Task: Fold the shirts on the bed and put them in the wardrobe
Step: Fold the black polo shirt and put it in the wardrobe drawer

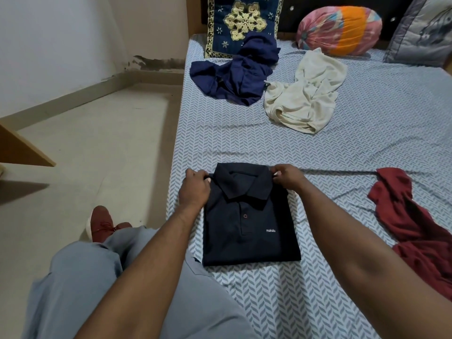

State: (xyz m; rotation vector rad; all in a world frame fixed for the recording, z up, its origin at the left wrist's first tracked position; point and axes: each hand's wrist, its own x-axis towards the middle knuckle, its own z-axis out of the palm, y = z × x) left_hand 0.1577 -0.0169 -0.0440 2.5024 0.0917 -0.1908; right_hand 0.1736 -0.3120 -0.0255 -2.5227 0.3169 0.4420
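Near the lower middle of the frame, a black polo shirt [249, 218] lies folded into a neat rectangle on the bed [342, 167], collar up and facing the far end, with small white lettering on its chest. The left hand [194, 188] grips the shirt's upper left corner at the shoulder, fingers curled over the fabric edge. The right hand [287, 179] pinches the upper right corner beside the collar, fingers bent tightly on the cloth. Toward the upper middle, a crumpled navy shirt [237, 74] lies just beside a crumpled cream shirt [305, 96], the two about touching. At the right edge, a maroon shirt [411, 223] sprawls unfolded. Along the top stand a blue patterned pillow [242, 18], a pink and orange bolster [340, 30] and a grey pillow [425, 33].
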